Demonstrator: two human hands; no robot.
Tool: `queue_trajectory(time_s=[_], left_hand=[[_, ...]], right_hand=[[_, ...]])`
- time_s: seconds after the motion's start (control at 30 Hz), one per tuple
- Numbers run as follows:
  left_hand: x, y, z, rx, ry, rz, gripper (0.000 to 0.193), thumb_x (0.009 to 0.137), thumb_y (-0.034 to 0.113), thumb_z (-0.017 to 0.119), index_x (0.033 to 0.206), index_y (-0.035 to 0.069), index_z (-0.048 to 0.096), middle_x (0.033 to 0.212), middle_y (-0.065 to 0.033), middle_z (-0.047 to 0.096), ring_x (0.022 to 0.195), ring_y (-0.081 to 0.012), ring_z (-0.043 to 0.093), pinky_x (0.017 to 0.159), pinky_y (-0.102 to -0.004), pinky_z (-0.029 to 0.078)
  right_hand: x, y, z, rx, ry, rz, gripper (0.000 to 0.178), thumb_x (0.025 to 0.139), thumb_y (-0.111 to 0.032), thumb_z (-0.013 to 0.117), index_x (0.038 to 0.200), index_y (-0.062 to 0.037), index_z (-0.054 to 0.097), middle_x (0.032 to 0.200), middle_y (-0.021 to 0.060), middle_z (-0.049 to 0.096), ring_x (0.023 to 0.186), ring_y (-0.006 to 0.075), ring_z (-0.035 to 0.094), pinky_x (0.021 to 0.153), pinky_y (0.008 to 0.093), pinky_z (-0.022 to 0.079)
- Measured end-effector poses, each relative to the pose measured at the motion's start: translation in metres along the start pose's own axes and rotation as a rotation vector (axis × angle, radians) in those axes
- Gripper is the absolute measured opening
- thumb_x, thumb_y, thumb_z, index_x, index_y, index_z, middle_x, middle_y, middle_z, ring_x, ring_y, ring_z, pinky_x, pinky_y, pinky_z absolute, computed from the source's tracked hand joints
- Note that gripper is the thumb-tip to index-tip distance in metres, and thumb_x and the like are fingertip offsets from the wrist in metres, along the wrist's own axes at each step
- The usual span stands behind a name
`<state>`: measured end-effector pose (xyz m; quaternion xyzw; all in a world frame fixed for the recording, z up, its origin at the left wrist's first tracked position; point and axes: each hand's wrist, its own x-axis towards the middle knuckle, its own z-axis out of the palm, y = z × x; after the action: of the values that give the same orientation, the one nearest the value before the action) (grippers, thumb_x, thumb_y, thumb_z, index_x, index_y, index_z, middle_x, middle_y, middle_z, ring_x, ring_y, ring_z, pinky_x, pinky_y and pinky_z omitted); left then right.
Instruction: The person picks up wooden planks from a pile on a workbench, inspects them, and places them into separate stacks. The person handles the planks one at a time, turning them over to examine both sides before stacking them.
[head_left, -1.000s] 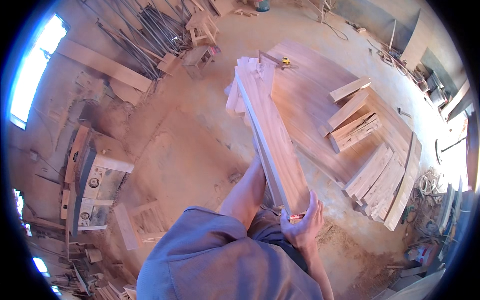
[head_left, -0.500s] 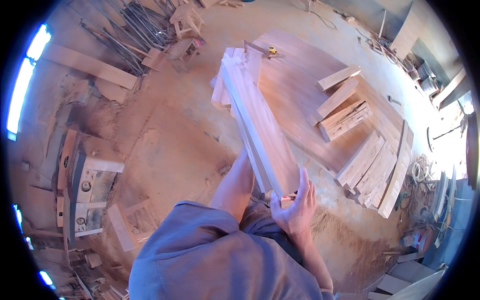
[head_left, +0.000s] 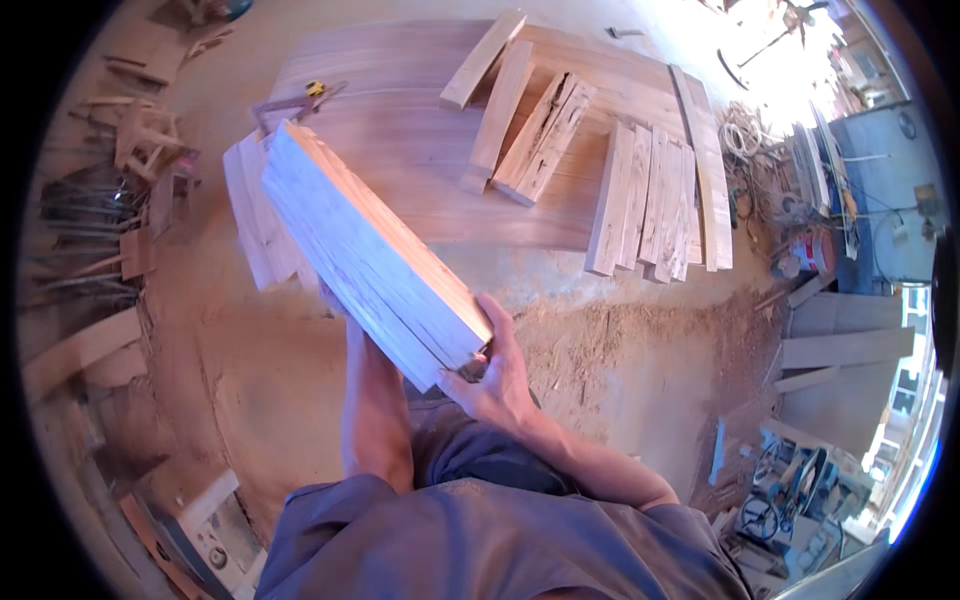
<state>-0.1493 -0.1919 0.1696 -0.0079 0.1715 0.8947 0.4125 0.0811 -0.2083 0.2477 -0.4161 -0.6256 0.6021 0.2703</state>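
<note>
A stack of long wooden boards (head_left: 370, 250) is held slantwise in front of me, its far end pointing up and left. A dark crack line runs along the pale face. My right hand (head_left: 497, 378) is closed round the near end, the thumb on the near side and the fingers along the right edge. Beneath the stack reaches my left forearm (head_left: 378, 410); its hand is mostly hidden behind the boards, so its fingers do not show. Just past the stack's far end, more boards (head_left: 258, 210) lie at the left end of a broad wooden panel (head_left: 400, 130).
Several wooden pieces (head_left: 548, 135) and a row of narrow boards (head_left: 650, 205) lie on the panel. A yellow tape measure (head_left: 316, 88) sits at its left. Coiled cable (head_left: 740, 132) and a blue cabinet (head_left: 885, 185) stand right. Machinery (head_left: 785, 490) is at lower right.
My view has swung to the right, so the panel now lies straight ahead. The stack, still held, has tilted, showing more of its cracked pale face. My right hand keeps its grip.
</note>
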Motion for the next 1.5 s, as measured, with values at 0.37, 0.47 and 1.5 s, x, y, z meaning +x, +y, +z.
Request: queue_trajectory(time_s=[0.37,0.47,1.5], left_hand=[[0.12,-0.011,-0.126,0.264,0.19,-0.34,0.077,0.086,0.045,0.069,0.144,-0.002,0.051,0.132,-0.0206,0.064,0.125,-0.0375,0.059,0.108,-0.0514,0.047],[0.135,-0.014,-0.126,0.489,0.248,-0.421,0.076,0.08,0.035,0.073,0.142,-0.005,0.052,0.132,-0.0184,0.064,0.121,-0.0372,0.06,0.108,-0.0476,0.047],[0.286,-0.101,-0.228,3.064,0.349,0.053,0.098,0.097,0.061,0.053,0.164,0.001,0.015,0.17,-0.0242,0.015,0.155,-0.0421,0.02,0.124,-0.0549,0.018]], right_hand=[[0.083,0.122,0.043,0.85,0.242,0.697,0.067,0.069,0.003,0.068,0.133,-0.0064,0.05,0.101,0.0063,0.064,0.076,0.0148,0.061,0.059,0.0293,0.047],[0.093,0.141,0.062,1.08,0.264,0.832,0.048,0.078,-0.003,0.074,0.122,-0.0062,0.054,0.089,0.0055,0.067,0.06,0.0128,0.06,0.048,0.0268,0.043],[0.124,0.346,-0.203,1.139,0.792,0.588,0.024,0.097,-0.027,0.07,0.106,-0.0055,0.065,0.1,0.0097,0.074,0.082,0.0166,0.07,0.062,0.0276,0.047]])
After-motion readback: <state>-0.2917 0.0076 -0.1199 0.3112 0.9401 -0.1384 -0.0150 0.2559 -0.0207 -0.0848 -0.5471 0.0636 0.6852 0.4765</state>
